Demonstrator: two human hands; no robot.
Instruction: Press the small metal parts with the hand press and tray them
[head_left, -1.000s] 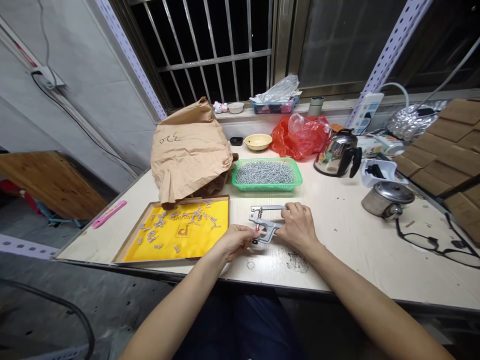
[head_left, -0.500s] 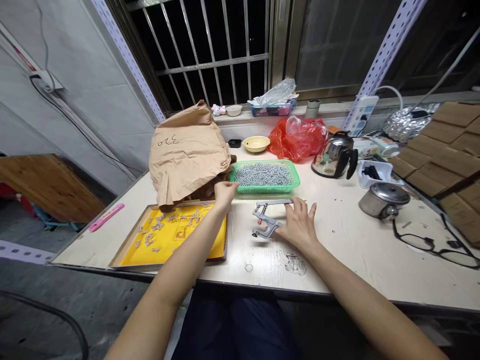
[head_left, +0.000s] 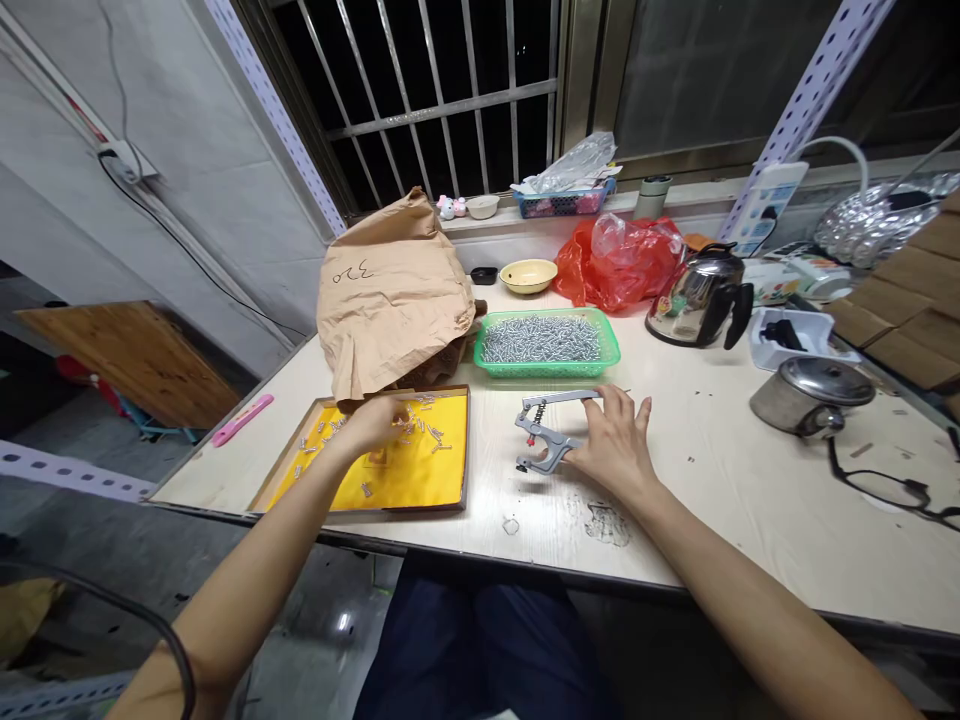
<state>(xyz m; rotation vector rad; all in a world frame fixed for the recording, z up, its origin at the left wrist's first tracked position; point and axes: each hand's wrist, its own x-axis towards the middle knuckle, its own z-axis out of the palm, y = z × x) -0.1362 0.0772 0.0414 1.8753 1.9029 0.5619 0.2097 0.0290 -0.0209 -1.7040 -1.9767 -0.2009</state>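
My right hand [head_left: 616, 435] is wrapped round the handles of grey metal snap pliers [head_left: 551, 448], with a spring between the arms and a small red part near the jaws. The jaws point left, above the table. My left hand [head_left: 367, 428] is over a shallow tray [head_left: 466, 450] lined with yellow cloth, among small silvery metal pieces [head_left: 431, 432]. Its fingers are blurred, so whether they hold a piece is unclear. Behind the pliers stands a green plastic basket [head_left: 480, 352] full of similar small metal pieces [head_left: 540, 338].
A brown paper bag [head_left: 397, 295] leans behind the tray, and a pink-handled tool [head_left: 242, 420] lies left of it. Farther back are a yellow bowl [head_left: 528, 276] and a red plastic bag [head_left: 615, 262]. A kettle [head_left: 694, 300], a lidded metal pot [head_left: 810, 395] and glasses [head_left: 877, 488] stand or lie to the right.
My left hand has moved left, from the near edge of the green basket to over the yellow-lined tray. My right hand keeps hold of the pliers. The view has shifted slightly.
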